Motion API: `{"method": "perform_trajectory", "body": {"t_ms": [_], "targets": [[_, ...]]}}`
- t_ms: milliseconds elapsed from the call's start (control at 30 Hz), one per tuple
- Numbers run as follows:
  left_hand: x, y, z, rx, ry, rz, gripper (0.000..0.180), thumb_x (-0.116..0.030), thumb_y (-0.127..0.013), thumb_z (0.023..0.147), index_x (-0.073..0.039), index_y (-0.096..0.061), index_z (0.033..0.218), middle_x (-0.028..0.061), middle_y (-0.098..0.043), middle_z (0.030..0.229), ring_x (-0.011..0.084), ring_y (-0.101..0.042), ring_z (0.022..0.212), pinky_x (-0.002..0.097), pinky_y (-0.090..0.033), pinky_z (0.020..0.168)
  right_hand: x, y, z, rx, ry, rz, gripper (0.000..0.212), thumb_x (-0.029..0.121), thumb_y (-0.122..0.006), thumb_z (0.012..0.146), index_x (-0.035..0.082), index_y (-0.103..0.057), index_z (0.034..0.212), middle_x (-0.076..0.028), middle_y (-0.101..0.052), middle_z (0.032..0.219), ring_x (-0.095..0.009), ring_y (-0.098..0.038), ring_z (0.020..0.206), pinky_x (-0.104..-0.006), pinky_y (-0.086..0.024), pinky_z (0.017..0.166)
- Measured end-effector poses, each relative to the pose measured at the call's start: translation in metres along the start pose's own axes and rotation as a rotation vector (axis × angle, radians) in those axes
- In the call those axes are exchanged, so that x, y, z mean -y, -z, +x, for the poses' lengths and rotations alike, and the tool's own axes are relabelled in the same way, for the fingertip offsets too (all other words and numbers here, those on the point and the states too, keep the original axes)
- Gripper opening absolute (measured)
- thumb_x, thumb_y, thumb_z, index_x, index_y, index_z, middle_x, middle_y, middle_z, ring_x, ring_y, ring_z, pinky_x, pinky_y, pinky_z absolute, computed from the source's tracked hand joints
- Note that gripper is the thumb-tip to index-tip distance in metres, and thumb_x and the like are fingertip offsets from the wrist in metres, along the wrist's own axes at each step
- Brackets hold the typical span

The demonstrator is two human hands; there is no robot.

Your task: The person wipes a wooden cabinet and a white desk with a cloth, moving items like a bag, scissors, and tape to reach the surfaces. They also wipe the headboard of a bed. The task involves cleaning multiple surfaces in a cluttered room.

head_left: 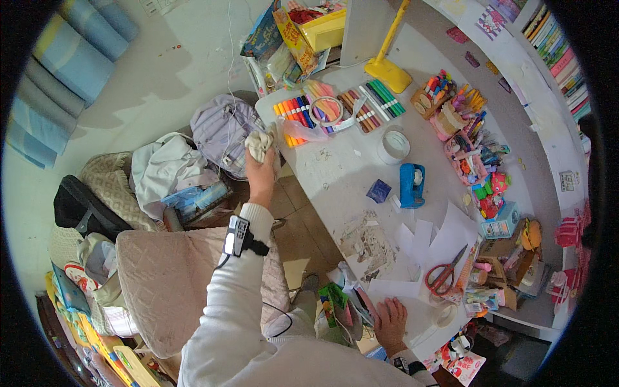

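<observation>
My left hand (260,179) reaches out past the far left corner of the desk (329,184). Its fingers are closed round a crumpled cream cloth (259,146), held beside the lilac backpack (222,132). Down at the desk's near edge, my right hand (391,320) lies with its fingers stretched out and nothing visible in them. Close to it are white paper sheets (394,287), red-handled scissors (441,278) and a tape roll (445,315). Dried, peeling patches (367,244) mark the desk top.
Sets of colored markers (380,100), a yellow lamp base (390,75), a white roll (393,147) and a blue tape dispenser (411,186) stand on the desk. Pen holders (464,155) line its right side. A padded chair (174,284) and piled clothes (169,169) lie left.
</observation>
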State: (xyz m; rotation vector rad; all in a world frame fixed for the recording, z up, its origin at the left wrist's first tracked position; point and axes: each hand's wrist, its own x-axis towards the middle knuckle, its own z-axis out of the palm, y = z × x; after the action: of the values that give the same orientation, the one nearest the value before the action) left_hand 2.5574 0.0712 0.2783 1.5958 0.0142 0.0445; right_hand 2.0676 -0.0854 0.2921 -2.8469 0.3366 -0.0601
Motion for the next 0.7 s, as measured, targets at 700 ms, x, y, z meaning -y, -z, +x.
{"method": "perform_trajectory", "body": {"t_ms": [700], "targets": [[0.030,-0.031,0.009,-0.006,-0.081,0.113,0.044,-0.011,-0.066,0.083,0.002,-0.048,0.122,0.0160,-0.058,0.115,0.0267,-0.056,0.109,0.0348,-0.042,0.094,0.035,0.035,0.053,-0.058,0.005,0.272,0.032,0.012,-0.064,0.078,0.007,-0.061,0.109,-0.014,-0.055,0.117,-0.036,-0.051,0.108,-0.0496,-0.039,0.092]]}}
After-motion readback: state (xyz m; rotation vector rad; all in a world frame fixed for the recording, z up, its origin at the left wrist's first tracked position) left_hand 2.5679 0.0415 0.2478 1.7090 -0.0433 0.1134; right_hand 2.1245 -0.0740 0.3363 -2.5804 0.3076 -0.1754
